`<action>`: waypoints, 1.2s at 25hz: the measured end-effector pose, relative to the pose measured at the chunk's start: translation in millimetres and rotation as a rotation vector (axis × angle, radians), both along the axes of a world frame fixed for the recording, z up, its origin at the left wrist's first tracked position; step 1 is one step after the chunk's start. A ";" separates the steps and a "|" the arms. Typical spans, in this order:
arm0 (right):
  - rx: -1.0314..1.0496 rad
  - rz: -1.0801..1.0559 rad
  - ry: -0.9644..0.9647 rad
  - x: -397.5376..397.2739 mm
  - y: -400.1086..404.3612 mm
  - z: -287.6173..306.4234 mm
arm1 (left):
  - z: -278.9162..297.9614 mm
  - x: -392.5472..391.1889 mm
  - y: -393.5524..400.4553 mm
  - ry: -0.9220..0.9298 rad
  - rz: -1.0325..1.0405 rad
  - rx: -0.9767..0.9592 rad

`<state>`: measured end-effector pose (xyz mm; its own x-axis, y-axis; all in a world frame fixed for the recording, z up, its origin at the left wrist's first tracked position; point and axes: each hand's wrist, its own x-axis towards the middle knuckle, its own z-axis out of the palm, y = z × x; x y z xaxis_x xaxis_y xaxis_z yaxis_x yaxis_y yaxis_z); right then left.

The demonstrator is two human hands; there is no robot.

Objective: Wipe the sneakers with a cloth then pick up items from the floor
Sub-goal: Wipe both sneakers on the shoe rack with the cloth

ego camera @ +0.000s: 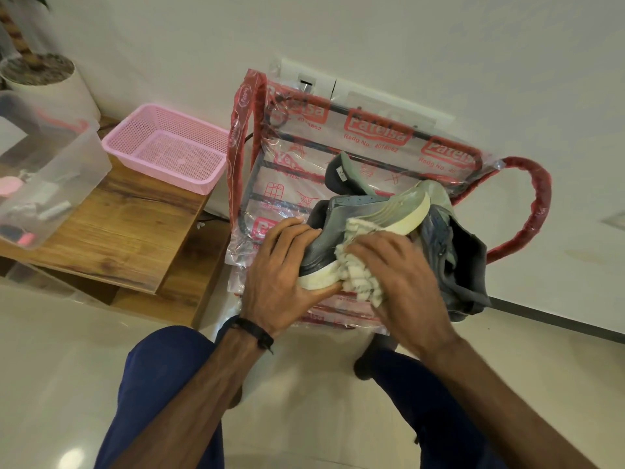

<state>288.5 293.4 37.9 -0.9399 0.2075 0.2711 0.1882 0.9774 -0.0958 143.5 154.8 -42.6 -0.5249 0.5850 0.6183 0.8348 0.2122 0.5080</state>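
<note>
A grey sneaker (358,216) with a cream sole is held tilted on its side above a plastic-wrapped rack. My left hand (284,275) grips its heel end and sole edge. My right hand (402,279) presses a fluffy cream cloth (355,275) against the sneaker's side and sole. A second grey sneaker (346,174) rests behind on the rack, partly hidden. A dark grey garment (466,265) lies under and to the right of the held sneaker.
The metal rack (368,137), wrapped in clear plastic with red print, leans against the white wall. A pink basket (169,147) and a clear plastic box (44,184) with small items sit on a low wooden table (135,228). A white plant pot (50,82) stands far left.
</note>
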 end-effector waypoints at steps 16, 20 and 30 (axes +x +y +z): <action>-0.019 -0.043 0.049 -11.3 9.6 -2.4 | 8.8 -21.1 -21.7 -0.340 -0.283 -0.135; 0.025 -0.052 0.050 -17.8 -1.7 -6.5 | 9.9 -28.2 -30.2 -0.577 -0.265 -0.061; 0.237 0.223 -0.093 -10.3 -47.6 -1.0 | 9.8 -30.9 -30.5 -0.546 -0.242 0.073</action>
